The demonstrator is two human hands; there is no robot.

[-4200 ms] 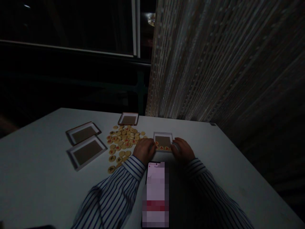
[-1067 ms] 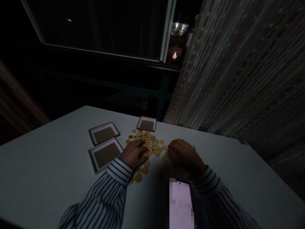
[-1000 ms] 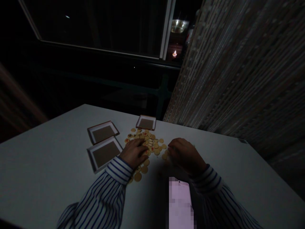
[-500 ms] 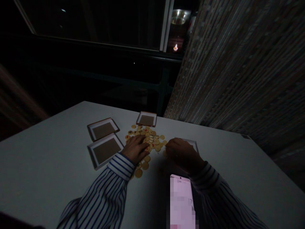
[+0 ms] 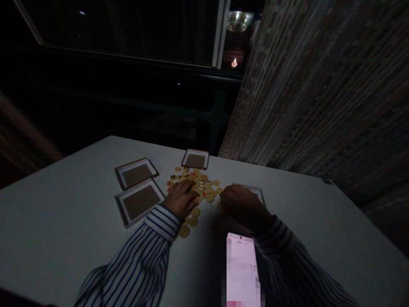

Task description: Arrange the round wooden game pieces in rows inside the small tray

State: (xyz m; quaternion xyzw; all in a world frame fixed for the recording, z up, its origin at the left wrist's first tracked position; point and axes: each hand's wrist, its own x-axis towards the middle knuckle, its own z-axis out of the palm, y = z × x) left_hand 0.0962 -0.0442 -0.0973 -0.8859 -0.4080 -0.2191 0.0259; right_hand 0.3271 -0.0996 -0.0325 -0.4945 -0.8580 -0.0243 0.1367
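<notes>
A loose pile of round wooden Chinese chess pieces (image 5: 209, 198) lies mid-table; some show red or black characters, others are plain, and a few are stacked. My left hand (image 5: 181, 198) rests palm down over the pile's left side, its fingers spread across the pieces. At the right side of the pile, my right hand (image 5: 244, 205) is curled, fingers bent down beside a piece (image 5: 220, 190). Its fingertips are in dark shadow, so anything they hold is hidden. Behind this hand is a shallow white-rimmed box (image 5: 258, 190), partly covered.
Two shallow boxes, one nearer (image 5: 143, 201) and one farther (image 5: 136, 172), touch left of the pile. Another box (image 5: 195, 160) lies beyond it. A lit phone (image 5: 241, 264) lies near my right forearm. A bead curtain (image 5: 287, 85) hangs at the white table's (image 5: 79, 204) far right.
The view has shifted very slightly. Both hands keep practically the same places and poses, and the pieces and boxes show no visible movement.
</notes>
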